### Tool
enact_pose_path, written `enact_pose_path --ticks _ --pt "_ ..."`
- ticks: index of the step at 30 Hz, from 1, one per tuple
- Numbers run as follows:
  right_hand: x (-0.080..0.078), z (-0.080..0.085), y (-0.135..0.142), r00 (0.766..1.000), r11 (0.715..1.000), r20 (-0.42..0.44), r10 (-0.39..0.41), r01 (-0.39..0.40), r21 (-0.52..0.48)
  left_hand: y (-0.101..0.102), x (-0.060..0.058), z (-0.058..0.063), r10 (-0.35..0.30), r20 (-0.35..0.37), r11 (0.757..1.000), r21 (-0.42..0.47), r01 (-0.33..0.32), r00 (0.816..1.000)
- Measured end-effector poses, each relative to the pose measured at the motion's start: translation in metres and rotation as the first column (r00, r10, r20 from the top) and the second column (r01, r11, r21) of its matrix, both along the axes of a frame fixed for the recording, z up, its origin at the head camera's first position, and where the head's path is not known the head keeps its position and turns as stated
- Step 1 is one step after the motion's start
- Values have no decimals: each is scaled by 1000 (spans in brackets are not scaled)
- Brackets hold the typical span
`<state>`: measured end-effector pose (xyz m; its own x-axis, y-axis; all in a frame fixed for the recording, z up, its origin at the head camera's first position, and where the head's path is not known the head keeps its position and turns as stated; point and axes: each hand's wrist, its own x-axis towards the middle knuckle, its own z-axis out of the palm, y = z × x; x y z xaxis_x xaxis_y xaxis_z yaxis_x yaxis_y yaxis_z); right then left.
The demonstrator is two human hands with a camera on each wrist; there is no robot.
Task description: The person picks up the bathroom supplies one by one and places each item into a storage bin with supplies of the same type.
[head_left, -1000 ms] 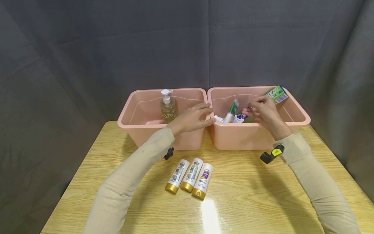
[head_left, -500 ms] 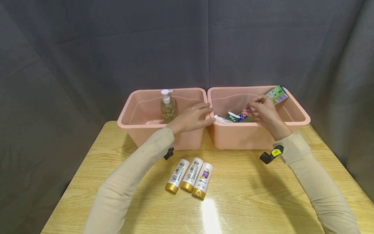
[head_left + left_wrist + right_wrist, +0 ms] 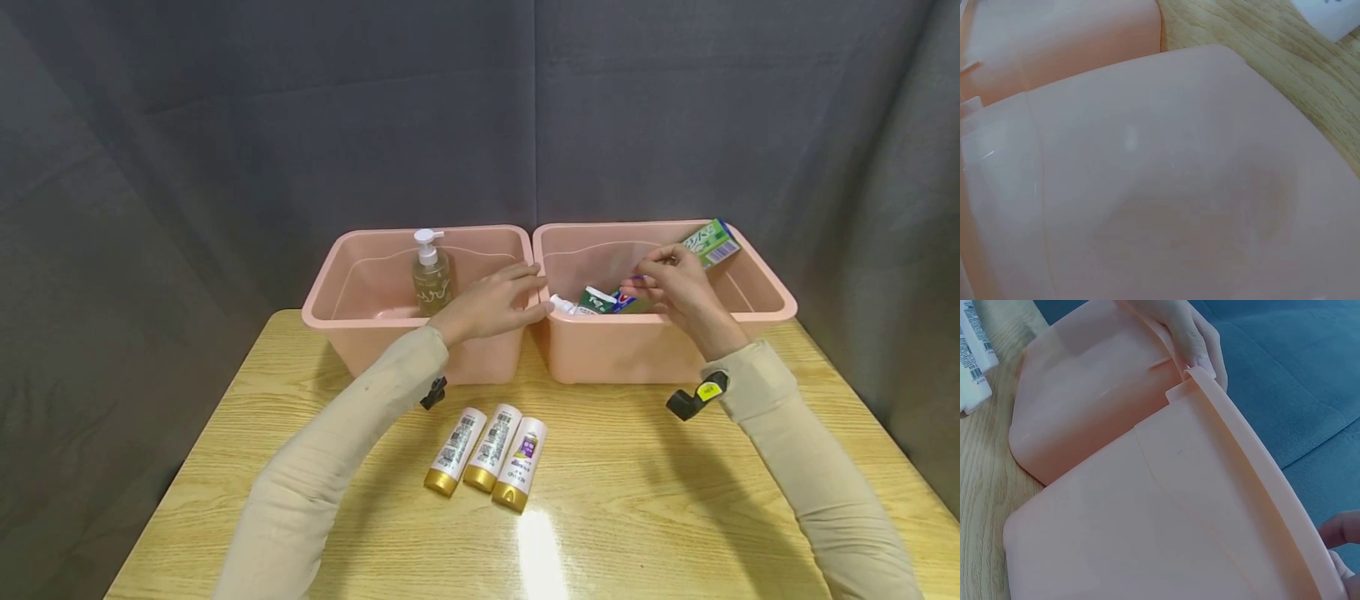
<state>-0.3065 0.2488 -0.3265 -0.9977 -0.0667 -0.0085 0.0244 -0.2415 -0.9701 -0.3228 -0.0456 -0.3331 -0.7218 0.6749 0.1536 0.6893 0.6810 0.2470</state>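
The person had both hands at the right bin (image 3: 622, 354), one of two pink ones on the wooden worktop (image 3: 622, 500). The left hand (image 3: 495, 300) rested at the right bin's left rim, where the left bin (image 3: 480, 354) sat close beside it; its fingers lay relaxed and slightly spread over the edge. The right hand (image 3: 678, 287) hung over the right bin's front rim, reaching inside. Its fingers were loosely bent and parted; I could not tell whether any fingertip touched what lay below.

Inside the right bin, toward its left front corner, lay a white item (image 3: 562, 305), partly hidden by the front wall. Just right of it was a green tube (image 3: 597, 299), and next along a blue tube (image 3: 622, 301) ran out of sight behind the right hand's fingers. A green box (image 3: 711, 242) leaned in the right bin's back right corner, its top poking above the rim.

To the left of the right bin, a pump bottle (image 3: 432, 287) stood upright in the left bin. Three white bottles (image 3: 493, 446) lay side by side in front of the right bin and off to its left, their gold caps pointing away from it. Behind the right bin hung a dark grey curtain (image 3: 675, 108).
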Motion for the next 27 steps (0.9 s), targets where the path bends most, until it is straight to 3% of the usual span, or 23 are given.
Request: enact_pose_path --ticks 9,15,25,27 --pt "-2 1 -1 999 997 -13 32 -33 -65 0 0 0 -6 -6 1000 -5 6 1000" --pt "-1 1 -2 1000 1000 -10 16 -16 -12 0 -1 0 -3 -8 1000 -11 3 1000" --pt "0 3 -5 1000 999 -13 11 -11 -32 -2 1 1 -6 -6 1000 -4 6 1000" --pt "0 4 -6 1000 1000 -17 0 0 0 -2 1 1 -10 -9 1000 1 10 1000"
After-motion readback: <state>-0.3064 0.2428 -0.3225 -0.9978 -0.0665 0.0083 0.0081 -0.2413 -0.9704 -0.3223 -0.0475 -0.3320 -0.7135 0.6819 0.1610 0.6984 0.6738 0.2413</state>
